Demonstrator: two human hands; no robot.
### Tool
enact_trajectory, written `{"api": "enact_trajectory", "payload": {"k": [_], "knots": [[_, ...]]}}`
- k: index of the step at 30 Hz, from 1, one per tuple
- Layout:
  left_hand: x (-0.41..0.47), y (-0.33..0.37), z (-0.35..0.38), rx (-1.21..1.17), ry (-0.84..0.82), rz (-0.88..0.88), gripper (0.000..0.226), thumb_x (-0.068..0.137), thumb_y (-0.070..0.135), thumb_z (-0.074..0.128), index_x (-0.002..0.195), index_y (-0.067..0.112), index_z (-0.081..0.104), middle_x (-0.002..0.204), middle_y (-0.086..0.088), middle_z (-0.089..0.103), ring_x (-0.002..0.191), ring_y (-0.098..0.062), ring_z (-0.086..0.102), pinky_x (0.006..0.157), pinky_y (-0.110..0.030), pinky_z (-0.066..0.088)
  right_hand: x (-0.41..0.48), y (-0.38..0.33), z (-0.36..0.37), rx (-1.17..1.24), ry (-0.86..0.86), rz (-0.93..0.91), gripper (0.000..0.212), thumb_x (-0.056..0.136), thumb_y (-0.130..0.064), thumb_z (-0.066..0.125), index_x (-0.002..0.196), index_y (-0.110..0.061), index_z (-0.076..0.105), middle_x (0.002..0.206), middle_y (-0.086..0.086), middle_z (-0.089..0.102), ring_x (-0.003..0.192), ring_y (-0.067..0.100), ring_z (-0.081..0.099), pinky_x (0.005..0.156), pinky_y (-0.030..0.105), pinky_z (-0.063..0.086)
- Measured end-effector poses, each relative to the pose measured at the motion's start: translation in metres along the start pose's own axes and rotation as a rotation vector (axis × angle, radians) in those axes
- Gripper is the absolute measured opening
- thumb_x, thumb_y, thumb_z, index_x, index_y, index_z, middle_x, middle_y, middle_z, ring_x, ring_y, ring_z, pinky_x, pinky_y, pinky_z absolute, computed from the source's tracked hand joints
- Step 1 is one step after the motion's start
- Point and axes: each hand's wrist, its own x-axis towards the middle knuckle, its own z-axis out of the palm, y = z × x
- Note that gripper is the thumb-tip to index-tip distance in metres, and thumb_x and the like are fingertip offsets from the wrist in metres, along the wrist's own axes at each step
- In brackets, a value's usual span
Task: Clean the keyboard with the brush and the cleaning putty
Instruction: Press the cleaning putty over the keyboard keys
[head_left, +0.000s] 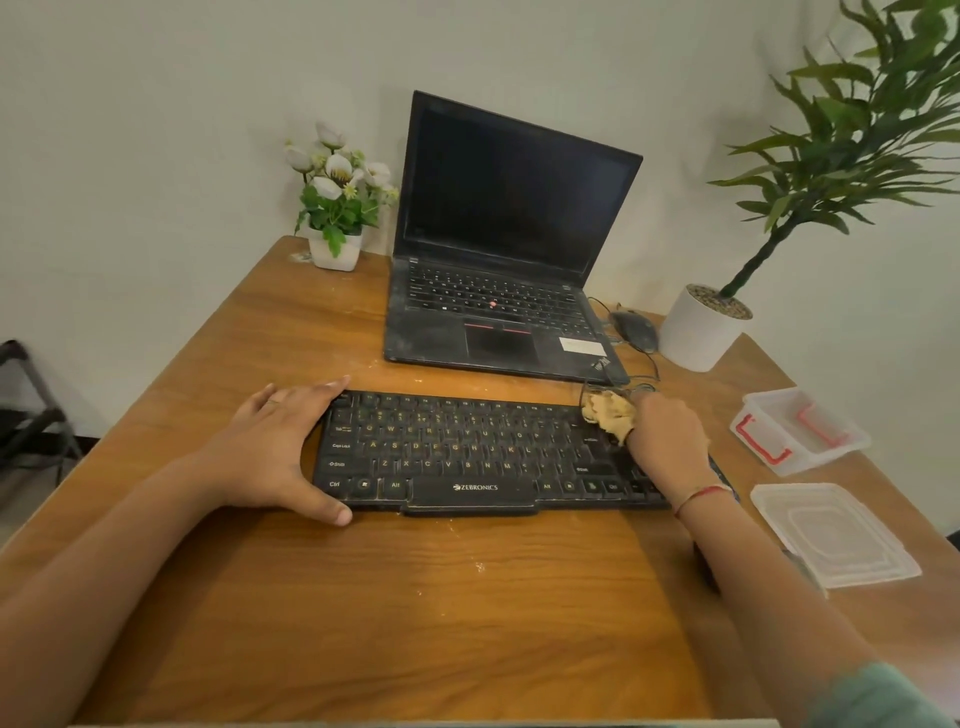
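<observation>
Keyboard (483, 452) braced by spread left hand (275, 441); right hand (667, 441) seemingly grips putty (610, 413) atop it.

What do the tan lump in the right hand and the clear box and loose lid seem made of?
The tan lump: probably soft, matte putty; it shows crumpled, doughy folds under the right hand. The box and lid: likely translucent plastic, slightly glossy; the table shows through them.

keyboard (483, 452): black plastic, matt, dusty
putty (610, 413): tan, soft, lumpy
table (415, 613): brown wood, smooth, bit shiny
laptop (498, 270): black, matt, dusty
box (800, 431): clear plastic, red clips
lid (836, 535): clear plastic
pot (696, 332): white, smooth
</observation>
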Motion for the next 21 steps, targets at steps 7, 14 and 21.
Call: {"api": "enact_trajectory", "payload": {"k": [7, 14, 21], "knots": [[0.000, 0.000, -0.001, -0.004, -0.015, -0.006, 0.148, 0.028, 0.099, 0.046, 0.149, 0.033, -0.007, 0.158, 0.006, 0.010, 0.144, -0.013, 0.007, 0.115, -0.034, -0.009, -0.010, -0.030, 0.001, 0.172, 0.008, -0.198, 0.015, 0.088, -0.013, 0.058, 0.100, -0.016, 0.067, 0.089, 0.008, 0.070, 0.087, 0.027, 0.065, 0.064, 0.029, 0.045], [-0.004, 0.005, -0.005, -0.070, -0.026, -0.034, 0.152, 0.026, 0.098, 0.048, 0.140, 0.036, -0.029, 0.158, 0.004, 0.008, 0.143, -0.012, 0.003, 0.110, -0.027, -0.013, -0.007, -0.071, -0.040, 0.698, -0.037, -0.184, 0.015, 0.091, -0.029, 0.061, 0.076, -0.027, 0.063, 0.069, -0.011, 0.062, 0.068, 0.004, 0.057, 0.053, 0.019, 0.038], [-0.003, 0.005, -0.003, -0.150, 0.018, -0.027, 0.151, 0.029, 0.092, 0.060, 0.127, 0.044, -0.046, 0.157, 0.003, 0.011, 0.144, -0.016, 0.004, 0.112, -0.027, -0.012, -0.052, -0.208, -0.033, 0.398, 0.047, -0.747, 0.014, 0.087, -0.010, 0.062, 0.097, -0.019, 0.067, 0.099, -0.001, 0.065, 0.090, 0.016, 0.062, 0.074, 0.026, 0.054]]}}
